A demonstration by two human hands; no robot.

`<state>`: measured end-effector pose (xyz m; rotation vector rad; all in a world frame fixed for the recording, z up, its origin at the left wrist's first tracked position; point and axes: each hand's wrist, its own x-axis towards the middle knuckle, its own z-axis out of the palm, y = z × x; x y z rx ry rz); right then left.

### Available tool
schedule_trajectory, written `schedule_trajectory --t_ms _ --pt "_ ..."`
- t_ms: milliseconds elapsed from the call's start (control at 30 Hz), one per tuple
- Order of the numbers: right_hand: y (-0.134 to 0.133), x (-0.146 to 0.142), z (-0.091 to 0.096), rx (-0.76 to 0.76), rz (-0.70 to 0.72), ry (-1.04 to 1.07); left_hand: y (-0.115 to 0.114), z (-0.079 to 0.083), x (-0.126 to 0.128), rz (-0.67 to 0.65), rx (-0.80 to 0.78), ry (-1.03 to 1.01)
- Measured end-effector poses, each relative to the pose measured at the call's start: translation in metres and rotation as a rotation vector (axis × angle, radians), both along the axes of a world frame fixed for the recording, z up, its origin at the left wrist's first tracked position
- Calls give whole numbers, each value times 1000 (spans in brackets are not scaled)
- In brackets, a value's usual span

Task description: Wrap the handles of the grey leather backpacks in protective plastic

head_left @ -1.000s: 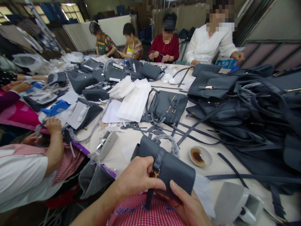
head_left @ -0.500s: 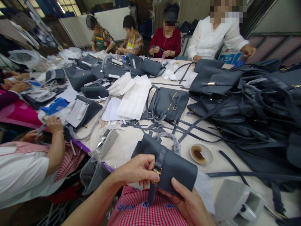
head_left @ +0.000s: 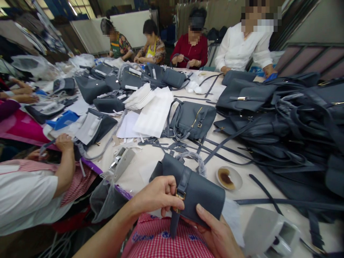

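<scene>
A dark blue-grey handbag [head_left: 205, 188] lies tilted at the table's near edge, its flap toward me. My left hand [head_left: 161, 195] is closed at the gold buckle [head_left: 180, 194] on the bag's front strap, thumb and fingers pinching there. The loose end of the strap [head_left: 174, 224] hangs below the buckle over a red checked apron. My right hand [head_left: 212, 225] grips the lower right part of the flap, thumb on top and fingers hidden underneath. Behind the bag rises its plastic-wrapped handle [head_left: 197, 161].
A small dish [head_left: 228, 178] with brown liquid stands right of the bag. A grey tape dispenser [head_left: 271, 233] sits at the near right, another at left [head_left: 120, 165]. Bags are heaped at right [head_left: 295, 125]. Co-workers sit opposite; one co-worker's arm [head_left: 64, 165] is at left.
My left thumb has shifted slightly to the right at the buckle. The bag stays nearly in place. The co-worker in white opposite has lowered a hand to the table.
</scene>
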<state>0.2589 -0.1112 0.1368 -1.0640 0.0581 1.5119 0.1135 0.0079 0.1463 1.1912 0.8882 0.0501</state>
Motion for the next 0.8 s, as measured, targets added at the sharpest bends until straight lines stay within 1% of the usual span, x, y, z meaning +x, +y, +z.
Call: schedule_trajectory --t_ms 67,133,233,300,367,400,433,500,533,567,600,633,667,700,733,767,800 --pt "0 1 -1 -15 10 -12 3 -5 -1 -29 -99 -56" --pt "-1 1 -3 -33 15 -29 7 -9 -3 -28 -132 -89" --pt "-1 1 -8 -47 -3 -76 6 -11 -7 23 -122 -86" --pt "0 -1 -11 -65 -19 -126 1 -11 -9 81 -71 -73" --pt "1 -3 -13 -76 -31 -159 -8 -8 -8 128 47 -39" --pt "1 -4 -13 -73 -38 -161 -13 -6 -7 144 149 -5" --pt "3 -5 -12 -63 -47 -152 -19 -3 -6 160 282 42" --pt "6 -4 -8 -33 -80 -103 -31 5 -4 180 617 126" --pt "9 -2 -5 -21 -98 -71 -36 9 -3 147 789 135" --pt "12 0 -2 -11 -111 -39 -42 13 -4 57 932 111" --pt "16 4 1 -4 -119 -10 -46 17 -5 -83 1032 73" --pt "19 8 5 2 -120 14 -50 18 -9 -258 1084 38" --pt "23 12 9 8 -116 32 -51 18 -14 -430 1097 34" --pt "27 17 12 13 -113 43 -52 15 -20 -562 1081 88" --pt "31 21 16 17 -112 53 -51 10 -28 -633 1052 196" --pt "34 25 19 13 -114 62 -49 2 -38 -643 1019 344" --pt "36 28 23 6 -113 74 -46 -7 -48 -609 990 523"
